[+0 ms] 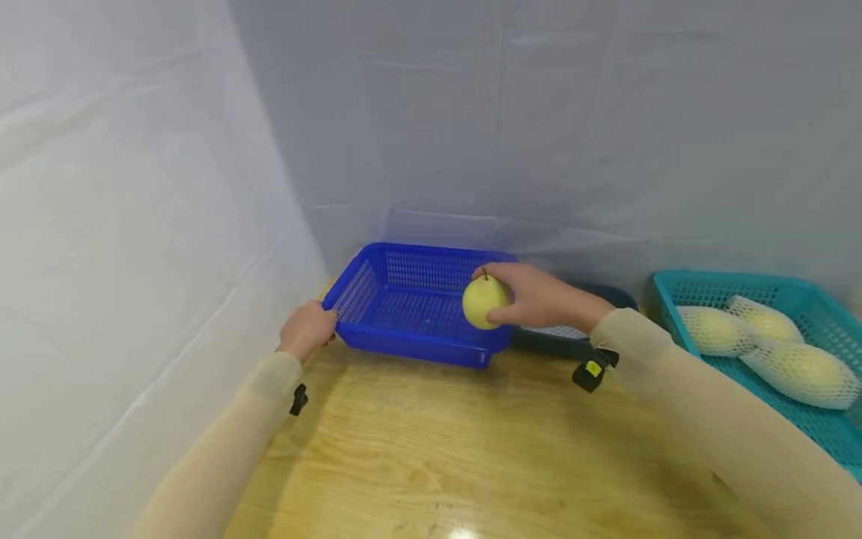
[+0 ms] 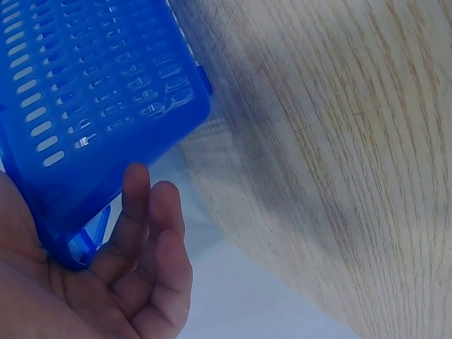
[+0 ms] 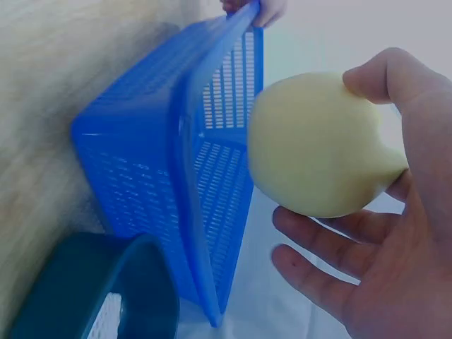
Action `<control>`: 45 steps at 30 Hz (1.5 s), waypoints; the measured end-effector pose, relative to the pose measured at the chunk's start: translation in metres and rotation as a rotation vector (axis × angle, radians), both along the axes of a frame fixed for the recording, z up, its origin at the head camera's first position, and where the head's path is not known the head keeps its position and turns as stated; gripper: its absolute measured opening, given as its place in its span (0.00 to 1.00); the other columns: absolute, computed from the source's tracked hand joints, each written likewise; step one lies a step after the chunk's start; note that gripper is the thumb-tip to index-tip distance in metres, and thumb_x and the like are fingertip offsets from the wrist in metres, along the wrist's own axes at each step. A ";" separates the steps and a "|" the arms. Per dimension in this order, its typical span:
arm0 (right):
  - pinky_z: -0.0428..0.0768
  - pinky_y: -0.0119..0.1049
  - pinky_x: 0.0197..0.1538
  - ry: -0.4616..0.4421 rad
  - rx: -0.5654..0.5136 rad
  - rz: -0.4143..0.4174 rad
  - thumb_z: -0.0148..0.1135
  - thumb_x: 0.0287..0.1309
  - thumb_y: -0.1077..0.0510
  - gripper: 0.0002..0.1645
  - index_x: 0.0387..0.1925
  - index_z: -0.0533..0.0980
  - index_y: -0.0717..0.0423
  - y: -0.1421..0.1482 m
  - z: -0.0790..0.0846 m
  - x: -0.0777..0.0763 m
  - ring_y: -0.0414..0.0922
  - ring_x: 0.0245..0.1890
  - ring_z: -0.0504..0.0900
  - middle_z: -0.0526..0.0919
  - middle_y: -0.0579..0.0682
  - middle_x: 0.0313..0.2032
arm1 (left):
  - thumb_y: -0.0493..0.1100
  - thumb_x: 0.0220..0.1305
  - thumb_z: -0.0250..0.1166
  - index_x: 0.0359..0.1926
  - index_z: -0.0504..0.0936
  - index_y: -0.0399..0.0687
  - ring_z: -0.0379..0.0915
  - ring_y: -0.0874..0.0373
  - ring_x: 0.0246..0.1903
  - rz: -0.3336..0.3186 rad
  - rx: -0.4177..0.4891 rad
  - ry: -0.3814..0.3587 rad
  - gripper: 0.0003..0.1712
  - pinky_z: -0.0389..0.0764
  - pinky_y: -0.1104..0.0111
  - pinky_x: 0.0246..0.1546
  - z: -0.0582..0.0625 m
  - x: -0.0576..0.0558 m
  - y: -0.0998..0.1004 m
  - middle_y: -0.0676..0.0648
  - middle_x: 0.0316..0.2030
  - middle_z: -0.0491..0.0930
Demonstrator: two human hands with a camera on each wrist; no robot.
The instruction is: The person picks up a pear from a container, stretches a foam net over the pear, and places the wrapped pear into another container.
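A pale yellow pear [image 1: 483, 302] with a short stem is gripped in my right hand [image 1: 532, 293], thumb on one side and fingers on the other. It hangs over the right end of a blue plastic basket [image 1: 411, 344], which holds nothing in the head view. My left hand [image 1: 308, 329] holds the basket's left rim, thumb hooked over the edge. In the left wrist view the fingers of my left hand [image 2: 141, 275] curl below the blue basket's corner [image 2: 120, 162]. The right wrist view has the pear [image 3: 318, 145] close to the basket's opening.
A dark green container [image 1: 572, 346] stands right of the blue basket, white netting inside, partly behind my right wrist. Farther right, a teal basket [image 1: 723, 278] holds several pears [image 1: 717, 331] in white foam nets. White sheeting [image 1: 471, 150] hangs behind and left of the wooden table [image 1: 404, 449].
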State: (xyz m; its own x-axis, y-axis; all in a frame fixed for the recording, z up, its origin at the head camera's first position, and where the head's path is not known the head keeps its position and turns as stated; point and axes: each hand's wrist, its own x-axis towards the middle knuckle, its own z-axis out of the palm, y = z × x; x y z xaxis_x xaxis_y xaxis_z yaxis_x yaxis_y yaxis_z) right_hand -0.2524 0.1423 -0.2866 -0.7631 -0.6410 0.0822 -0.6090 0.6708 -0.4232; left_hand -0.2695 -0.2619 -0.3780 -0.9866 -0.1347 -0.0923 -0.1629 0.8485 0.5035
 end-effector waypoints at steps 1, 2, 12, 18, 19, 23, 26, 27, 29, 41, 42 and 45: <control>0.80 0.44 0.48 0.015 0.001 -0.004 0.66 0.57 0.48 0.37 0.68 0.68 0.44 0.004 0.001 0.006 0.45 0.51 0.77 0.76 0.45 0.59 | 0.50 0.72 0.41 0.36 0.78 0.40 0.81 0.49 0.28 0.000 -0.001 0.000 0.23 0.72 0.67 0.19 0.001 0.000 0.000 0.43 0.30 0.85; 0.79 0.45 0.48 0.027 0.000 -0.008 0.66 0.57 0.48 0.37 0.69 0.68 0.44 0.009 0.002 0.011 0.45 0.52 0.77 0.76 0.45 0.59 | 0.50 0.73 0.41 0.36 0.78 0.40 0.81 0.48 0.29 -0.001 -0.004 0.000 0.24 0.72 0.67 0.19 0.001 0.000 0.001 0.42 0.31 0.85; 0.81 0.41 0.45 0.064 -0.018 -0.067 0.68 0.57 0.49 0.39 0.70 0.66 0.43 0.045 -0.003 0.063 0.43 0.48 0.79 0.76 0.47 0.61 | 0.51 0.74 0.40 0.35 0.80 0.40 0.82 0.46 0.30 0.015 -0.043 -0.002 0.26 0.72 0.65 0.20 0.003 0.000 0.003 0.43 0.29 0.85; 0.79 0.38 0.40 0.042 -0.024 -0.087 0.68 0.59 0.51 0.38 0.70 0.67 0.44 0.063 -0.015 0.085 0.42 0.45 0.78 0.77 0.49 0.60 | 0.52 0.75 0.39 0.37 0.81 0.38 0.81 0.47 0.29 -0.003 -0.036 -0.012 0.28 0.71 0.66 0.19 0.002 -0.001 0.002 0.40 0.33 0.87; 0.79 0.38 0.40 0.035 -0.030 -0.092 0.69 0.59 0.51 0.38 0.70 0.66 0.43 0.066 -0.018 0.088 0.42 0.45 0.78 0.77 0.49 0.60 | 0.52 0.75 0.39 0.37 0.81 0.38 0.81 0.48 0.28 -0.002 -0.036 -0.015 0.28 0.71 0.67 0.19 0.002 -0.001 0.002 0.39 0.34 0.87; 0.79 0.39 0.41 0.025 -0.044 -0.109 0.69 0.58 0.51 0.39 0.70 0.67 0.42 0.074 -0.032 0.097 0.43 0.48 0.79 0.77 0.49 0.60 | 0.52 0.76 0.40 0.36 0.80 0.40 0.80 0.50 0.27 0.002 -0.033 -0.011 0.27 0.71 0.67 0.19 0.003 -0.001 0.003 0.40 0.34 0.87; 0.79 0.41 0.42 0.021 -0.041 -0.130 0.70 0.56 0.51 0.39 0.69 0.68 0.45 0.078 -0.044 0.101 0.44 0.49 0.79 0.78 0.50 0.59 | 0.52 0.75 0.40 0.36 0.80 0.38 0.81 0.48 0.28 -0.006 -0.030 -0.009 0.27 0.72 0.66 0.19 0.003 0.000 0.003 0.39 0.34 0.87; 0.80 0.41 0.43 0.016 -0.039 -0.138 0.71 0.55 0.51 0.39 0.68 0.69 0.45 0.079 -0.049 0.102 0.44 0.49 0.79 0.79 0.50 0.58 | 0.52 0.75 0.40 0.36 0.80 0.38 0.81 0.49 0.27 -0.008 -0.028 -0.007 0.28 0.71 0.67 0.19 0.003 0.000 0.003 0.39 0.34 0.87; 0.79 0.41 0.42 0.007 -0.024 -0.152 0.71 0.54 0.50 0.39 0.68 0.69 0.46 0.081 -0.058 0.104 0.44 0.48 0.79 0.79 0.50 0.57 | 0.52 0.75 0.40 0.35 0.80 0.38 0.80 0.49 0.26 -0.008 -0.028 -0.004 0.27 0.71 0.67 0.19 0.002 0.000 0.003 0.39 0.34 0.87; 0.79 0.40 0.43 0.030 -0.014 -0.184 0.73 0.50 0.48 0.41 0.66 0.71 0.47 0.086 -0.094 0.110 0.41 0.45 0.79 0.81 0.51 0.55 | 0.52 0.73 0.42 0.34 0.80 0.41 0.76 0.54 0.23 -0.006 -0.028 0.020 0.25 0.70 0.66 0.18 -0.002 -0.002 -0.001 0.41 0.30 0.86; 0.80 0.41 0.45 0.036 -0.019 -0.179 0.73 0.50 0.48 0.41 0.66 0.71 0.48 0.086 -0.096 0.110 0.42 0.47 0.80 0.81 0.51 0.56 | 0.53 0.73 0.43 0.35 0.80 0.41 0.76 0.54 0.23 -0.005 -0.029 0.024 0.25 0.70 0.66 0.18 -0.002 -0.002 -0.002 0.42 0.30 0.85; 0.80 0.48 0.53 0.050 -0.027 -0.168 0.73 0.51 0.48 0.41 0.66 0.72 0.48 0.086 -0.103 0.109 0.48 0.55 0.80 0.80 0.52 0.59 | 0.54 0.73 0.45 0.36 0.77 0.40 0.74 0.53 0.24 -0.007 -0.037 0.050 0.23 0.70 0.65 0.20 -0.001 0.000 -0.003 0.43 0.28 0.82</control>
State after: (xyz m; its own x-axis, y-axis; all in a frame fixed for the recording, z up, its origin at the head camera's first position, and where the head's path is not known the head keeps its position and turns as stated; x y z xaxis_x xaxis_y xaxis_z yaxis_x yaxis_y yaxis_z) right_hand -0.1433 0.2279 -0.3896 -0.8540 -0.5016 0.1384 -0.5099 0.7536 -0.4148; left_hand -0.2696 -0.2652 -0.3792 -0.9908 -0.1302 -0.0377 -0.1323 0.8678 0.4790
